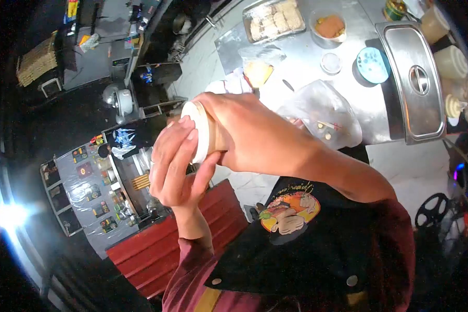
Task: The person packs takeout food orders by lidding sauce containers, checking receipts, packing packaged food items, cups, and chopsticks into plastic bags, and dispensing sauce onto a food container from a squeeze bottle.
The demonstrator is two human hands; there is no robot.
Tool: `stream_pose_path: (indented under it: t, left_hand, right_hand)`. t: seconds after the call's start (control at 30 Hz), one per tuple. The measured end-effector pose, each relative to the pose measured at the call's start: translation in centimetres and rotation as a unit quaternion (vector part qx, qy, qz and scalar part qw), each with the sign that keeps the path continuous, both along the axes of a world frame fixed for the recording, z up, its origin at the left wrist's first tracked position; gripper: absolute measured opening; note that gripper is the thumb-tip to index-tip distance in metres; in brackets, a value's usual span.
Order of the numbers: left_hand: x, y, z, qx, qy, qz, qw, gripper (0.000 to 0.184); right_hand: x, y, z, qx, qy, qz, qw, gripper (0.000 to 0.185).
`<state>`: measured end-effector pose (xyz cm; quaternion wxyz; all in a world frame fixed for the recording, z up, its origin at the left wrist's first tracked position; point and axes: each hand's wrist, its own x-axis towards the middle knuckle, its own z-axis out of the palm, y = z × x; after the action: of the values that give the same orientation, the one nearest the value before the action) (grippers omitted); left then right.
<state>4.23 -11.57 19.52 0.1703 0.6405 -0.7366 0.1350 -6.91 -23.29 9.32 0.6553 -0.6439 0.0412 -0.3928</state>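
Both hands meet around a small round tub (219, 136) with a white lid (202, 130), tilted on its side in the air in front of me. My right hand (252, 132) wraps round the tub's body and hides most of it. On the lid side, my left hand (177, 164) has its fingers pressed against the lid's face and edge. The lid sits on the tub. What the tub contains is hidden. Beneath my arms is a black apron (296, 260) with a printed food picture.
On the steel table (296, 57) are a tray of pale blocks (275, 22), a bowl with orange-brown food (328, 27), a blue bowl (373, 65), a plastic bag (322, 112) and a lidded steel pan (416, 83). A red ribbed panel (187, 239) and another table (88, 192) stand left.
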Motion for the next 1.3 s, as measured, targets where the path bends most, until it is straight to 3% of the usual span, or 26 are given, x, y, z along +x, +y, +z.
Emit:
stream_pose_path:
  t: [0.07, 0.1, 0.27, 0.37, 0.43, 0.57, 0.7, 0.9, 1.0, 1.1, 1.3]
  left_hand:
    - [-0.5, -0.8, 1.7, -0.034, -0.036, 0.009, 0.999, 0.025]
    - [-0.9, -1.1, 3.1, -0.045, -0.108, 0.024, 0.993, 0.022]
    - [-2.2, -3.9, 8.1, -0.161, -0.243, 0.038, 0.956, 0.021]
    - [-3.1, -5.0, 10.6, -0.174, -0.261, 0.035, 0.949, 0.031]
    - [-3.5, -5.2, 11.9, -0.187, -0.235, 0.027, 0.953, 0.041]
    - [-3.1, -4.9, 12.9, -0.239, -0.199, 0.049, 0.949, 0.054]
    - [-2.7, -5.0, 13.3, -0.278, -0.187, 0.058, 0.94, 0.058]
    - [-2.5, -5.4, 13.3, -0.306, -0.143, 0.072, 0.938, 0.049]
    - [-1.9, -5.3, 14.1, -0.299, -0.229, 0.051, 0.925, 0.047]
    - [-1.5, -4.7, 13.5, -0.306, -0.131, 0.046, 0.942, 0.049]
    - [0.1, -3.9, 13.4, -0.275, -0.163, -0.005, 0.947, 0.042]
  right_hand:
    - [-0.5, -2.0, 2.1, -0.044, -0.022, -0.027, 0.998, 0.045]
    - [-1.0, -3.3, 3.6, -0.049, -0.037, -0.019, 0.998, 0.046]
    - [-0.5, -6.1, 9.2, -0.103, -0.129, -0.093, 0.982, 0.047]
    - [-1.0, -7.0, 11.8, -0.126, -0.153, -0.095, 0.976, 0.074]
    - [-1.8, -7.4, 13.4, -0.119, -0.161, -0.043, 0.979, 0.091]
    - [-2.4, -7.6, 15.5, -0.085, -0.2, 0.018, 0.976, 0.093]
    - [-2.3, -7.8, 16.7, -0.109, -0.204, -0.005, 0.973, 0.092]
    - [-2.1, -7.8, 17.5, -0.13, -0.186, -0.028, 0.974, 0.095]
    - [-2.7, -8.2, 18.0, -0.15, -0.169, -0.013, 0.974, 0.091]
    - [-3.2, -8.9, 18.5, -0.143, -0.157, 0.021, 0.977, 0.091]
    - [-3.1, -9.2, 18.1, -0.15, -0.157, 0.019, 0.976, 0.091]
